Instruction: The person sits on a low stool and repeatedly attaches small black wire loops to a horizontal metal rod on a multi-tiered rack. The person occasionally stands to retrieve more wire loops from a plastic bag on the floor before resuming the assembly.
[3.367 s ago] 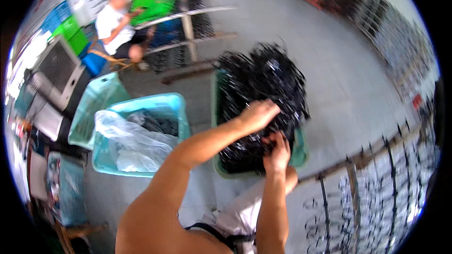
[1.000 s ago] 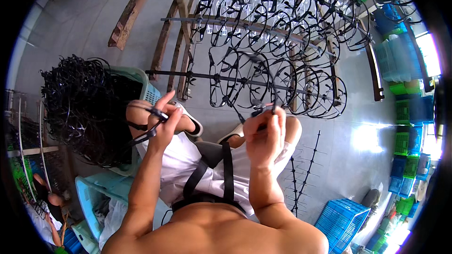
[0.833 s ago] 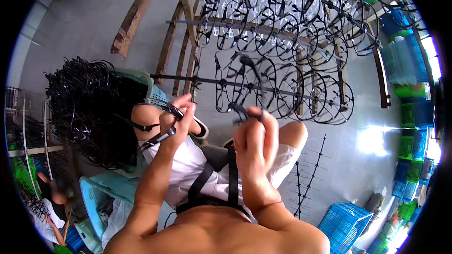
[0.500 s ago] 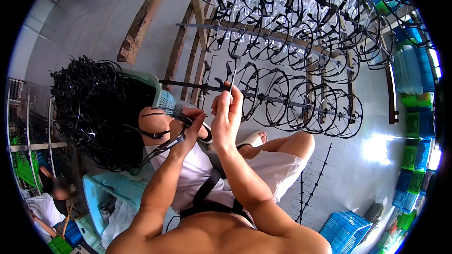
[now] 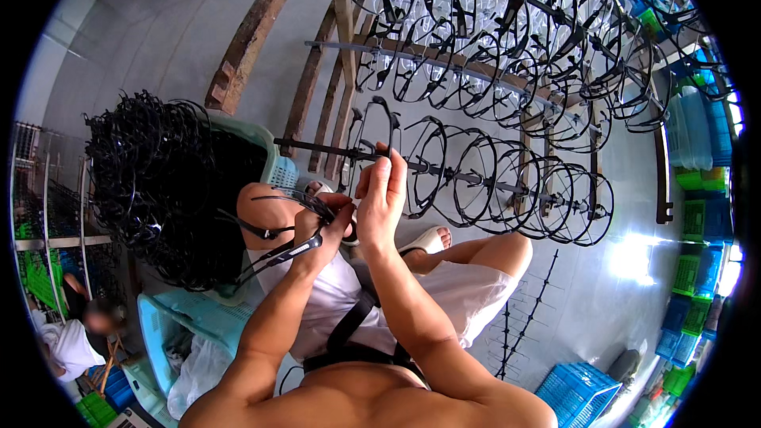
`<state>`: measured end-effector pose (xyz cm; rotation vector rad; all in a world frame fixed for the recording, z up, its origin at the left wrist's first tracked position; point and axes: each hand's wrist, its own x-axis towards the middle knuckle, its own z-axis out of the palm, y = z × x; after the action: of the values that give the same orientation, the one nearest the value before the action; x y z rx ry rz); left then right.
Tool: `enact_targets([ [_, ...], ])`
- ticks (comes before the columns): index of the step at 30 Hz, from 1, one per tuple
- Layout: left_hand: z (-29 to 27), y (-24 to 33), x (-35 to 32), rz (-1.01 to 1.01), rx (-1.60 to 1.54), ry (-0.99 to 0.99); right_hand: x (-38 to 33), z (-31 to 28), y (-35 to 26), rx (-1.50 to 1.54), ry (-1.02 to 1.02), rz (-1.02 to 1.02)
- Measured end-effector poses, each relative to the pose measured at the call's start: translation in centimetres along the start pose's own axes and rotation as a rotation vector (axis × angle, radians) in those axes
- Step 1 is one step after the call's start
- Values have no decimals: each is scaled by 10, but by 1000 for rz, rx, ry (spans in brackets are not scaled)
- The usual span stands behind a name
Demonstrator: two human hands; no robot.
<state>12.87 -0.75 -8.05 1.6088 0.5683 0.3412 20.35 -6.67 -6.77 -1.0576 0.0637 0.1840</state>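
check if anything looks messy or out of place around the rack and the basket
The green basket is overfilled: a tangled heap of black frames spills past its rim. On the rack rail the frames hang in an even row; nothing there looks askew or damaged.

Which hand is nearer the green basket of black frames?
Left. The left hand sits just right of the green basket, clutching a bunch of black frames. The right hand is farther right, at the rack rod.
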Motion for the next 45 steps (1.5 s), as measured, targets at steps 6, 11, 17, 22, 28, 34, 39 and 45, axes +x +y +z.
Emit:
enact_targets([
  [6, 1, 4, 0, 38, 54, 18, 18, -3, 14, 87, -1, 80],
  [11, 1, 3, 1, 26, 72, 23, 22, -2, 16, 101, 15, 116],
  [17, 0, -2, 3, 39, 27, 14, 16, -4, 13, 130, -16, 106],
  [22, 3, -4, 5, 78, -73, 83, 1, -18, 17, 144, -21, 107],
  [28, 11, 6, 9, 176, -54, 158, -24, -34, 30, 331, -105, 64],
  [34, 16, 5, 5, 97, -150, 181, -38, -37, 26, 179, -105, 5],
  [39, 12, 0, 8, 144, -157, 194, -48, -30, 25, 140, -77, 24],
  [45, -4, 32, 6, -32, 38, -24, -44, -44, 5, -89, -323, -57],
])
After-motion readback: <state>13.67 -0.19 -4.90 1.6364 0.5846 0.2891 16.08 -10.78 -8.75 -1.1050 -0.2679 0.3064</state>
